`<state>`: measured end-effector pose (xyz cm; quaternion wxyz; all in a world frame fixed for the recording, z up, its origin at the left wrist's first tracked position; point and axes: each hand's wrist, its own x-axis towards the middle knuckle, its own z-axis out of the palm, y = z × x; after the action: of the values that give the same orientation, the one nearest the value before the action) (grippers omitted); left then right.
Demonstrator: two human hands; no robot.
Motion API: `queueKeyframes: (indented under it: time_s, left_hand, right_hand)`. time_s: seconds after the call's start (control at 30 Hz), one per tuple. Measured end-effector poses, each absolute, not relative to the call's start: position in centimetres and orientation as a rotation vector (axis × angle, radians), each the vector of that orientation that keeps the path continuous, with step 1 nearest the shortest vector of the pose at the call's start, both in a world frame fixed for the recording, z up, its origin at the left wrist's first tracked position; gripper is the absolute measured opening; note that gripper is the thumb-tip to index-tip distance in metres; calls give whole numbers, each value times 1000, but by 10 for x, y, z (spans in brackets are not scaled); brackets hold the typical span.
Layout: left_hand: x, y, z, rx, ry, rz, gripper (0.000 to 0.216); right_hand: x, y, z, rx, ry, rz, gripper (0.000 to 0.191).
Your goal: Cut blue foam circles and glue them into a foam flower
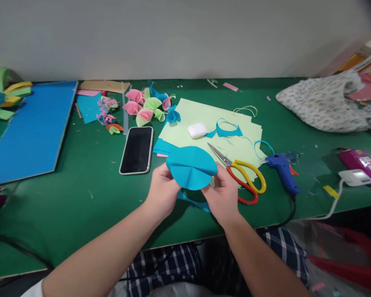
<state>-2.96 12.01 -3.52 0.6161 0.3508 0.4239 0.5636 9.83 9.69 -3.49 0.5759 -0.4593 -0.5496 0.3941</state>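
Note:
A blue paper circle point(191, 167) with crease lines meeting near its centre is held between both hands, above the table's front part. My left hand point(163, 187) grips its left edge, and my right hand point(224, 194) grips its right edge; some fingertips are hidden behind the paper. Under the circle lies a curved blue paper offcut point(194, 201). Right beside my right hand rest scissors point(245, 175) with one yellow and one red handle, blades pointing up and left. Pale green paper sheets point(179, 123) spread behind the circle, carrying a white rounded case point(197, 130) and a blue paper scrap point(228, 128).
A phone point(137, 150) lies left of my hands. Behind it are folded paper flowers point(146, 105). To the right sit a blue glue gun point(282, 169) with its cord, a white plug point(355, 177) and a patterned cloth bag point(318, 101). A blue board point(34, 132) covers the left side.

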Motion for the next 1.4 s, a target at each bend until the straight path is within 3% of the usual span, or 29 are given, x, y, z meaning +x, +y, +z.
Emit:
queueKeyframes:
  time_s: [0.5, 0.87, 1.07, 1.4]
  left_hand:
    - [-29, 121, -37, 851, 995, 1294, 30]
    - [-27, 122, -35, 804, 1016, 1204, 21]
    - [-26, 125, -35, 775, 1057, 1067, 17]
    - [-27, 126, -33, 802, 1090, 994, 18]
  right_hand:
    - [96, 97, -35, -1126, -1165, 1012, 1]
    - [95, 101, -32, -1189, -968, 1151, 4]
    - [95, 106, -35, -1182, -853, 1181, 18]
    - [95, 107, -41, -1181, -788, 1201, 13]
